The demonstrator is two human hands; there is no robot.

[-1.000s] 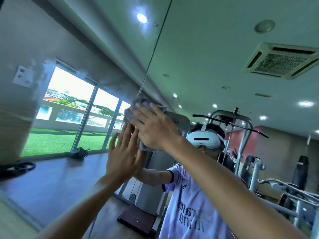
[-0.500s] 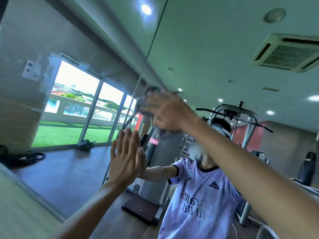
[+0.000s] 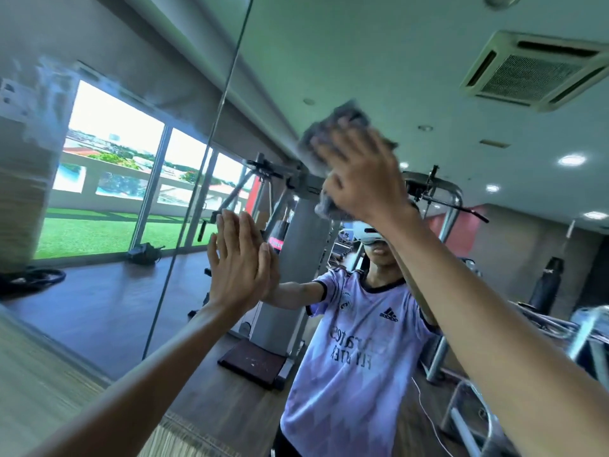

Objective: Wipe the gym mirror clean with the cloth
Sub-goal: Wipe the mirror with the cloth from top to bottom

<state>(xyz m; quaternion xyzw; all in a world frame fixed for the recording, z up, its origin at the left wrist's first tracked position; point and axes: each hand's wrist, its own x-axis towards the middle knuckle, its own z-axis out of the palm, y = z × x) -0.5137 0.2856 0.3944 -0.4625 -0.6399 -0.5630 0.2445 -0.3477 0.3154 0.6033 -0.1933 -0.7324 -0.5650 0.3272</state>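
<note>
The gym mirror (image 3: 362,67) fills the view and reflects the room and me in a lilac shirt. A vertical seam (image 3: 211,143) splits its panels. My right hand (image 3: 362,173) presses a grey cloth (image 3: 342,123) flat against the glass, up and right of centre, fingers spread over it. My left hand (image 3: 240,262) lies flat on the mirror lower down, fingers straight and together, palm meeting its own reflection. Most of the cloth is hidden under my right hand.
A wooden wall strip (image 3: 39,374) borders the mirror at lower left. Reflected in the glass are a weight machine (image 3: 296,258), a ceiling air vent (image 3: 534,70), big windows (image 3: 115,166) and a punching bag (image 3: 547,285).
My right hand has swept the cloth across the glass to the right, away from the seam. My left hand has stayed flat on the mirror.
</note>
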